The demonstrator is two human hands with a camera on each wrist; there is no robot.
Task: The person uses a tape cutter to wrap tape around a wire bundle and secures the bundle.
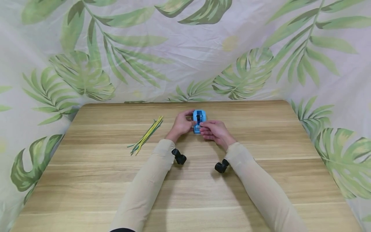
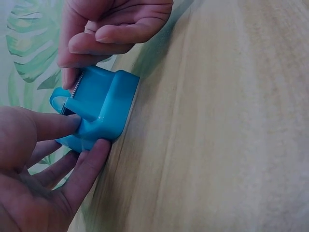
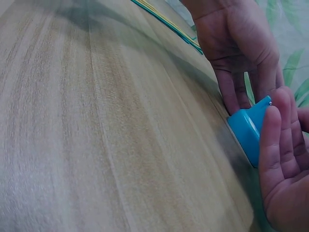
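A blue tape dispenser (image 1: pixel 199 113) stands on the wooden table, between the two hands. My left hand (image 1: pixel 182 123) grips it from the left; in the left wrist view the thumb and fingers hold the blue body (image 2: pixel 113 104) around its side. My right hand (image 1: pixel 215 131) is at the dispenser's near end, with thumb and forefinger together by the toothed cutting edge (image 2: pixel 77 82). Whether tape lies between those fingertips cannot be seen. In the right wrist view the right hand (image 3: pixel 287 159) partly covers the dispenser (image 3: pixel 247 133).
A loose bundle of yellow and green strands (image 1: pixel 147 135) lies left of the hands on the table (image 1: pixel 197 193). Behind the table's far edge hangs a leaf-patterned cloth (image 1: pixel 185 58).
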